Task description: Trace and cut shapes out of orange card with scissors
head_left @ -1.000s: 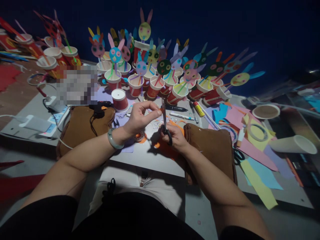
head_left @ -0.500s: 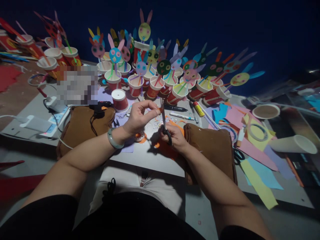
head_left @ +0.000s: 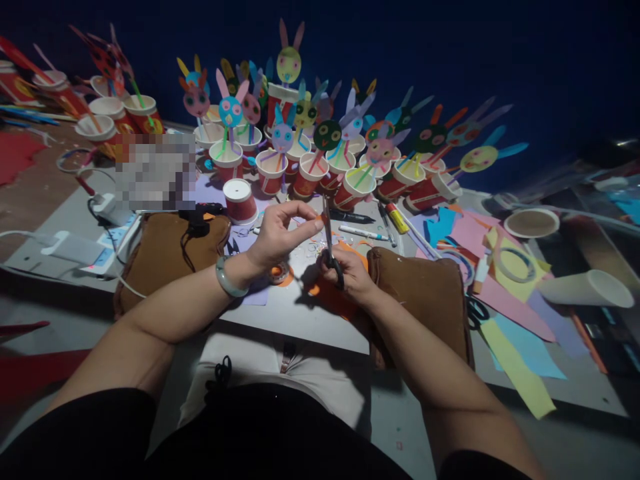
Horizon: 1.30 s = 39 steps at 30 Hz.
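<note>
Between thumb and fingers, my left hand pinches a small orange paper piece. My right hand is closed round the dark handles of scissors, whose blades point up and away beside the orange piece. Whether the blades touch the paper I cannot tell. Below the hands, orange paper and small scraps lie on the white table. A roll of tape is near my left wrist.
Red cups with paper rabbit heads crowd the back. Brown cushions lie under both forearms. An upturned cup, a black marker and a glue stick stand or lie beyond the hands. Coloured paper is on the right.
The scissors have shifted very slightly in my right hand, beside the orange piece. My left hand keeps its pinch and has hardly moved.
</note>
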Available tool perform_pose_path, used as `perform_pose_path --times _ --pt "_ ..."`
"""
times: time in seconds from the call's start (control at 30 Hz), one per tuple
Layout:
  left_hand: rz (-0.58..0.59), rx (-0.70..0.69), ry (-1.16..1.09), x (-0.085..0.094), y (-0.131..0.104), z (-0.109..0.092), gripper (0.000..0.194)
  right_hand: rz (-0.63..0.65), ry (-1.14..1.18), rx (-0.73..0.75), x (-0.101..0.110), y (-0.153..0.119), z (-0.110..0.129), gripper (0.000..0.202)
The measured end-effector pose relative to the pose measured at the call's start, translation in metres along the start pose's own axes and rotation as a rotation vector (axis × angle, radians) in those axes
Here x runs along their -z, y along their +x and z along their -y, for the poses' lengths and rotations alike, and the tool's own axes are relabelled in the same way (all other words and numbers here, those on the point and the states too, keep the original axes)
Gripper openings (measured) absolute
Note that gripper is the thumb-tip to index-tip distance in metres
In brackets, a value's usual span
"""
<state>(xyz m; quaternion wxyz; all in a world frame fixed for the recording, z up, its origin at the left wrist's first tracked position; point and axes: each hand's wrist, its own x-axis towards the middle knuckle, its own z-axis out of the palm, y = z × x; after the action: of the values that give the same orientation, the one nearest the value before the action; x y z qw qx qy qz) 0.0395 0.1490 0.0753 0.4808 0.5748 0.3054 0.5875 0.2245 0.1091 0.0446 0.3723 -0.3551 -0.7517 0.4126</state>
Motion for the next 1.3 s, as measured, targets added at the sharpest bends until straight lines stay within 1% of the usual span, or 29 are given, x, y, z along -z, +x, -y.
perform_pose_path --times 0.37,0.53,0.77,0.97,1.07,1.3 --pt "0.004 -0.012 -0.021 0.0016 -0.0001 0.0003 0.020 0.004 0.003 -0.014 -0.0007 -0.0002 0.0020 0.059" --pt "0.008 -0.027 -0.036 0.0014 0.0003 0.0005 0.017 0.002 -0.011 0.003 -0.0005 0.0006 0.0033 0.060" --pt "-0.013 -0.025 -0.014 0.0020 0.0008 0.0014 0.021 0.007 -0.003 -0.004 -0.0006 0.0002 0.0019 0.061" --pt "-0.003 -0.042 -0.010 0.0019 -0.0002 0.0007 0.035 0.005 0.013 -0.014 -0.0015 -0.0004 0.0009 0.062" --pt "0.009 -0.028 0.001 0.0011 0.0001 -0.0012 0.033 0.011 0.011 -0.007 -0.0012 -0.0002 0.0009 0.062" --pt "-0.006 0.006 -0.015 0.0008 0.0004 -0.0021 0.027 0.016 0.002 -0.005 -0.0003 0.0009 0.0047 0.060"
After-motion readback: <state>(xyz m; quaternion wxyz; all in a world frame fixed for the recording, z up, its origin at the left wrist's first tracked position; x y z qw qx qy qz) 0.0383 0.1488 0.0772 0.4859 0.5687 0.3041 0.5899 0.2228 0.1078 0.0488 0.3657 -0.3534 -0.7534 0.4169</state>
